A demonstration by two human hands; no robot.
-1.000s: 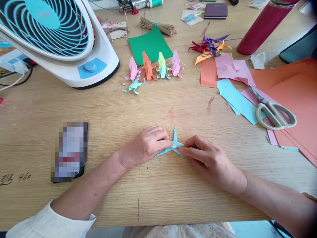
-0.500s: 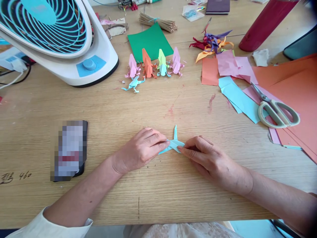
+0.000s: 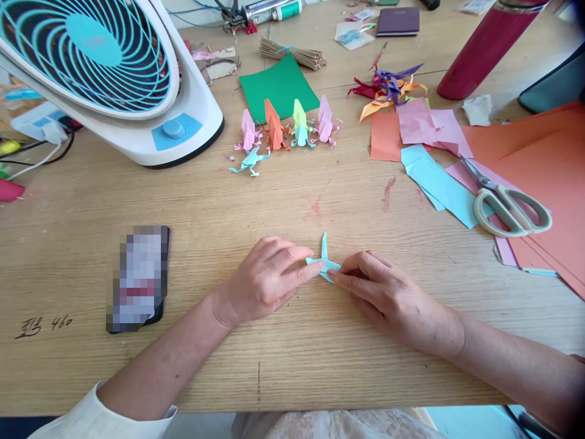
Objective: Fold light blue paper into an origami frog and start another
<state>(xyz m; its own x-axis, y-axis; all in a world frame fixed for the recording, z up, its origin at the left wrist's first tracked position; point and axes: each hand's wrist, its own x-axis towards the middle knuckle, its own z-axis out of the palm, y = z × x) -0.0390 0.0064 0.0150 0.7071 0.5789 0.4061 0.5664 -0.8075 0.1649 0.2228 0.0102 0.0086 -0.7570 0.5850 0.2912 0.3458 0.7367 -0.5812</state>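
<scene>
On the desk (image 3: 292,372), well to the right of the fan (image 3: 109,73) and much nearer the person than it, lies a small folded blue paper (image 3: 323,263) with one thin point standing up toward the far side. Both hands grasp it. The left hand (image 3: 269,277) rests knuckles-up on the wood and pinches the paper's left end with its fingertips. The right hand (image 3: 388,292) pinches the right end between thumb and forefinger, with the other fingers curled under. The two sets of fingertips are almost touching across the fold. A phone (image 3: 139,277) lies flat below the fan, on the near side of it and apart from the left hand. Just right of the fan's base stands a row of four paper figures (image 3: 287,125), pink, orange, yellow-green and pink. A fifth blue figure (image 3: 249,161) lies flat in front of them. A green sheet (image 3: 278,82) is behind the row, and a bundle of sticks (image 3: 295,53) is behind that. Far to the right of the fan lie blue paper strips (image 3: 439,180), then scissors (image 3: 507,204) on pink and orange sheets (image 3: 548,158). A red bottle (image 3: 484,49) lies at the far right edge.
</scene>
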